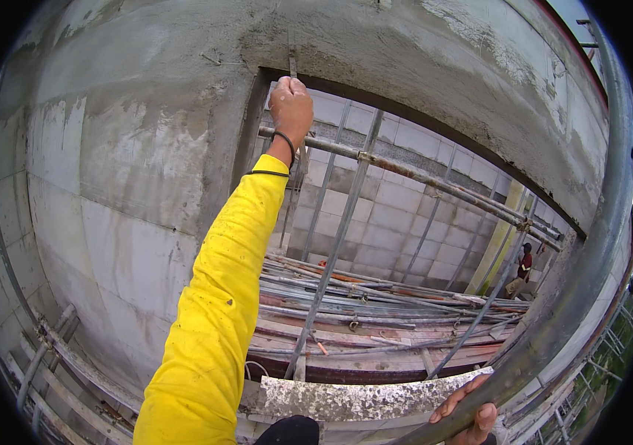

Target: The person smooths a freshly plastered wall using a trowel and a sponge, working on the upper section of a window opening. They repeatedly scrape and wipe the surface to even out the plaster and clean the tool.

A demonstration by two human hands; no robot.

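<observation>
My left hand (291, 111), at the end of a yellow sleeve, is raised to the top left corner of a rectangular wall opening. Its fingers are closed on a thin, upright metal strip (293, 59) against the rough grey render (405, 44). At the lower right, my right hand (465, 411) grips a thick metal pipe (561, 311) that curves up the right side of the view. Beside it, a mortar-spattered board (368, 393) runs across the bottom of the opening. A dark, rounded shape (287, 432), perhaps part of my body, shows at the bottom edge.
Scaffold tubes (428, 178) cross the opening. Beyond lie long metal pipes on planks (383, 341) and a block wall (398, 222). Another person (522, 267) in a dark red top is at the far right inside. More scaffolding (64, 348) stands at the lower left.
</observation>
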